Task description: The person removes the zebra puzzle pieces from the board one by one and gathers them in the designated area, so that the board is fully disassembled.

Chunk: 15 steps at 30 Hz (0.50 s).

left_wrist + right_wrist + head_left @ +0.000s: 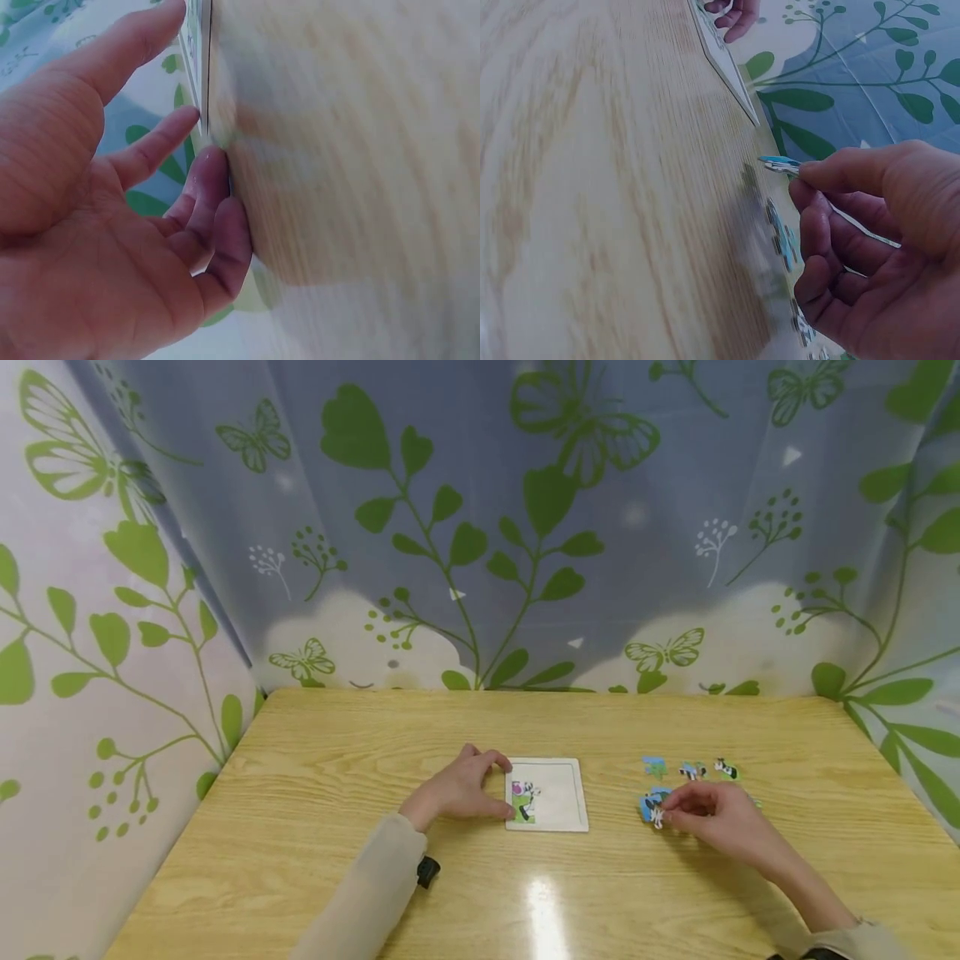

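A square white puzzle board (558, 793) lies flat on the table, with a cow-like picture piece (523, 802) in green and purple filling its left side. My left hand (468, 783) is at the board's left edge, thumb and index finger spread apart and touching it near the two corners. In the left wrist view, that hand's other fingers (234, 240) rest loosely bent at the table surface. To the right, my right hand (712, 818) pinches a small jigsaw piece (781, 165) between thumb and index finger, raised above the table. Its top looks light blue.
Behind the right hand lie loose jigsaw pieces, among them a blue-green one (655, 767), a blue-and-black one (693, 770) and a black-and-white one (726, 768). A patterned curtain (480, 527) hangs along the back edge of the wooden table (337, 735).
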Available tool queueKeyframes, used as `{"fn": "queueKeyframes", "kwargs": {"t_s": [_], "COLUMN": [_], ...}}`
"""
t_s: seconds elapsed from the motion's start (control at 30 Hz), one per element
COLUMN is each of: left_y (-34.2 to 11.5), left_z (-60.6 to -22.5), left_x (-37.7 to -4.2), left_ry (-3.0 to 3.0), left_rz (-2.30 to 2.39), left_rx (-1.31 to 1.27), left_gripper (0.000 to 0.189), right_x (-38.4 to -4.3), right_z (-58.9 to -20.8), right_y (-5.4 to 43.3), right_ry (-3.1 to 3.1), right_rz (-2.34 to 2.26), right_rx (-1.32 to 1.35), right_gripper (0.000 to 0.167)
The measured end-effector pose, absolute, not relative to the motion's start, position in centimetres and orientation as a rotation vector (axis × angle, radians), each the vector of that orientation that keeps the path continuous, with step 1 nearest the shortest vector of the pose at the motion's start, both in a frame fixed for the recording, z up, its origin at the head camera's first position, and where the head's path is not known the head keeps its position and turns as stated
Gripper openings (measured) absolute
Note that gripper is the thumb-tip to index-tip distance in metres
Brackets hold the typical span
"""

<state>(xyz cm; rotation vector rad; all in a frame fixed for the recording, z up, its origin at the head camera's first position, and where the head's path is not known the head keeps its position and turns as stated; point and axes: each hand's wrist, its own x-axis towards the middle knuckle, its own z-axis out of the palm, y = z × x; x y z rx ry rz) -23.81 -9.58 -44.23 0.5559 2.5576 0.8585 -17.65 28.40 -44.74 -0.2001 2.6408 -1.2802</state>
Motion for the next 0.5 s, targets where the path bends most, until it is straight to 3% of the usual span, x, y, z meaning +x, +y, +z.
{"fn": "queueKeyframes", "kwargs": {"t_s": [0.5], "left_y": [-9.3], "left_z": [-44.4], "left_x": [-23.4], "left_ry": [2.593], "left_rz": [0.856], "left_rx": [0.466], "left_gripper": [0.063], "right_x": [-16.9], "right_z": [-45.1], "right_y": [29.9], "right_ry": [2.709], "right_rz": [-1.102], "right_rx": [-0.263], "right_gripper": [0.01]}}
